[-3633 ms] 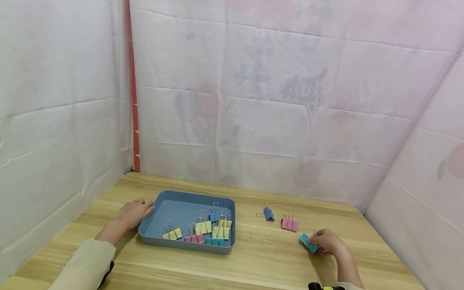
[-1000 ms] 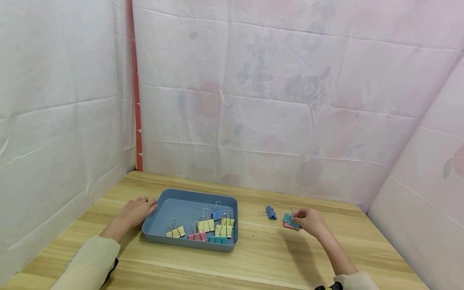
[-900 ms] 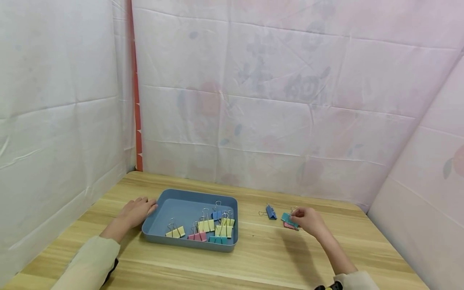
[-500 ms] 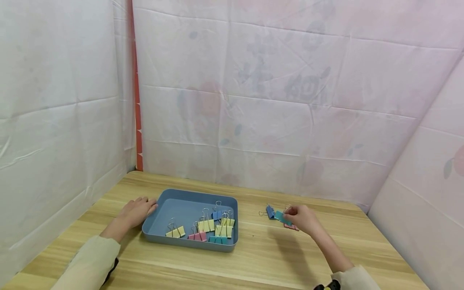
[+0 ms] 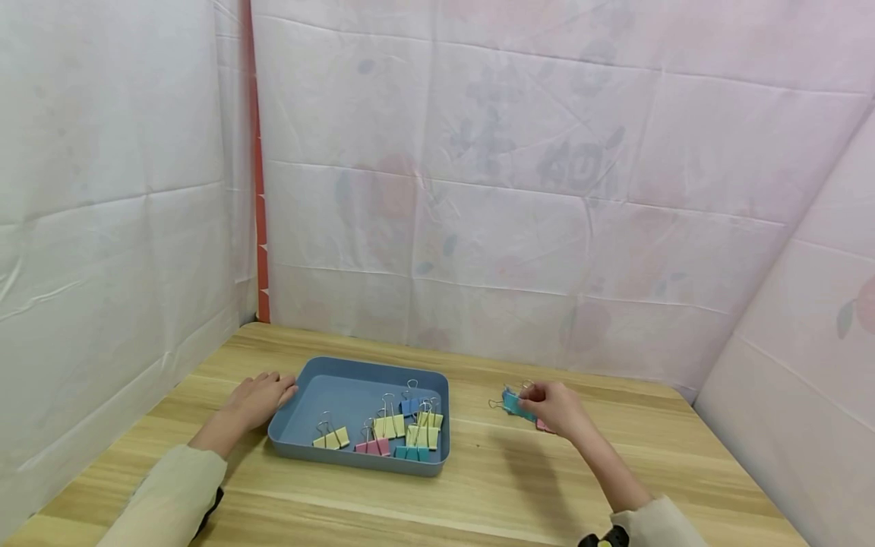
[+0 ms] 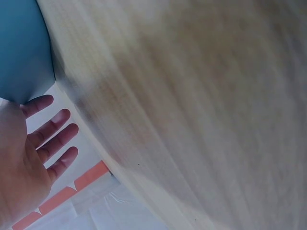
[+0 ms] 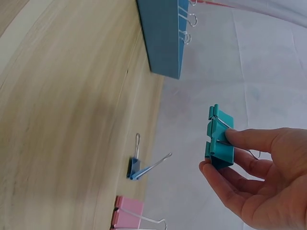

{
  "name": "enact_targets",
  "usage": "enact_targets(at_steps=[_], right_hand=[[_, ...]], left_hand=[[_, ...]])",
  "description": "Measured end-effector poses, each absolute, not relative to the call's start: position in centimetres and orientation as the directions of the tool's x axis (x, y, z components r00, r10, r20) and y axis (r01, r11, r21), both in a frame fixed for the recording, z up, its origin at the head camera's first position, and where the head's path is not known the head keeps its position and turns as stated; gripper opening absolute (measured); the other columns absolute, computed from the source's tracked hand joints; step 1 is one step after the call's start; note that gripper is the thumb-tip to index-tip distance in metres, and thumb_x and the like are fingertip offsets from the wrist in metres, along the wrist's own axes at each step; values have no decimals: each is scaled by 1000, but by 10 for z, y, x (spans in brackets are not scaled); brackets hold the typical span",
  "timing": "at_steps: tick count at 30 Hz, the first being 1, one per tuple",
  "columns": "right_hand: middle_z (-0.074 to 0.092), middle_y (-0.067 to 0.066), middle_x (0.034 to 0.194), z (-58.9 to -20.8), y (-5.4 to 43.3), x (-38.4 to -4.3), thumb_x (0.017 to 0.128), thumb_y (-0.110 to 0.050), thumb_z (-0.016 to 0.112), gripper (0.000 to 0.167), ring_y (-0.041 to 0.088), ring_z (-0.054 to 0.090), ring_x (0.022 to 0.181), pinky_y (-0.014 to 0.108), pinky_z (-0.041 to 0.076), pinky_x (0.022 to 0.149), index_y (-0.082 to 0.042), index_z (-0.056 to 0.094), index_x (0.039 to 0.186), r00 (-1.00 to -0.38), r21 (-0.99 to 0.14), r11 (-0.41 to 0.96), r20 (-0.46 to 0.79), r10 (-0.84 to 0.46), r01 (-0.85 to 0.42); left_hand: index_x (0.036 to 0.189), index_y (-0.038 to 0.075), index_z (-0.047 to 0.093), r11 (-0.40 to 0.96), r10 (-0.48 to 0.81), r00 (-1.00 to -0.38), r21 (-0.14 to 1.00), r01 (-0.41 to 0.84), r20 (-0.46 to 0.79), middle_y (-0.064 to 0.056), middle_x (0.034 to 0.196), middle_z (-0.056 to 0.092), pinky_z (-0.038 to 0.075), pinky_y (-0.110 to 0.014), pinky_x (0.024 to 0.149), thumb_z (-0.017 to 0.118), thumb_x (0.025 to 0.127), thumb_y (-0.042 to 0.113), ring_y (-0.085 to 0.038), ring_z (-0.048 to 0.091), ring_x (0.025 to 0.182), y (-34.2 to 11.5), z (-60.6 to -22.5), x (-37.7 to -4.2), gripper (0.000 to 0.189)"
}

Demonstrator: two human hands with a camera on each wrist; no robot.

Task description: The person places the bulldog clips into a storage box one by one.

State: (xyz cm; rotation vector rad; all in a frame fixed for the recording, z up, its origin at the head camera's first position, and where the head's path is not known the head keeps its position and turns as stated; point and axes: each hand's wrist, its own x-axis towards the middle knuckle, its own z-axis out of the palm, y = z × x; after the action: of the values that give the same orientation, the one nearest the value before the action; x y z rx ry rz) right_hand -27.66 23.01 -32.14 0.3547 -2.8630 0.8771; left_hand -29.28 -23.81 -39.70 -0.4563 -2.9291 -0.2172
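My right hand [image 5: 557,410] pinches a teal binder clip [image 7: 221,139] between thumb and fingers, raised above the table. In the head view that clip covers part of a blue binder clip [image 7: 136,167] lying on the wood. A pink binder clip [image 7: 128,212] lies close by, partly hidden behind the right hand in the head view. My left hand [image 5: 256,399] rests against the left wall of a blue tray [image 5: 355,461], its fingers extended. Yellow [image 5: 389,426], pink [image 5: 372,446], teal [image 5: 412,453] and blue [image 5: 409,407] binder clips lie inside, mostly toward the tray's right side.
The wooden table [image 5: 383,509] carries the tray left of centre, with the loose clips to its right. White patterned sheeting [image 5: 506,228] hangs behind the table and on both sides. A red strip [image 5: 258,228] runs down the back left corner.
The right hand has carried the teal clip from the right, over the pink clip, leftward to the blue clip. The left hand stays at the tray's side.
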Motion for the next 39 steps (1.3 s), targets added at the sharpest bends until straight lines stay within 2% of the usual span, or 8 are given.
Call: enact_targets(at_steps=[7,14,33,39], right_hand=[[62,2,79,-322,215,-279,83,-11,66,6,16,52,59,29,43,45,-6,66,87,-972,-585,778,181,-153,-231],[61,-1,78,-320,200,-278,83,-10,67,3,15,57,73,33,46,63,-7,67,85,-957,-551,785,217,-192,-283],[58,-3,74,-324,165,-279,80,-8,69,4,12,54,70,30,47,62,-7,66,82,-949,-610,727,222,-224,-314],[58,-2,74,-324,156,-280,81,-7,69,4,13,54,69,30,47,62,-6,66,83,-944,-621,711,224,-244,-331]], left_hand=[[110,2,58,946,279,-945,117,301,172,-21,101,56,39,-57,79,47,95,22,-41,51,97,-238,-397,-294,26],[110,2,58,946,281,-944,116,303,174,-21,101,56,40,-57,79,48,95,21,-41,51,97,-238,-397,-294,26],[111,0,58,943,283,-943,125,307,177,-22,103,56,38,-58,81,47,96,21,-44,49,101,-238,-399,-293,28],[109,1,58,945,284,-941,110,307,187,-21,101,56,39,-57,79,48,95,21,-42,51,99,-238,-399,-294,26]])
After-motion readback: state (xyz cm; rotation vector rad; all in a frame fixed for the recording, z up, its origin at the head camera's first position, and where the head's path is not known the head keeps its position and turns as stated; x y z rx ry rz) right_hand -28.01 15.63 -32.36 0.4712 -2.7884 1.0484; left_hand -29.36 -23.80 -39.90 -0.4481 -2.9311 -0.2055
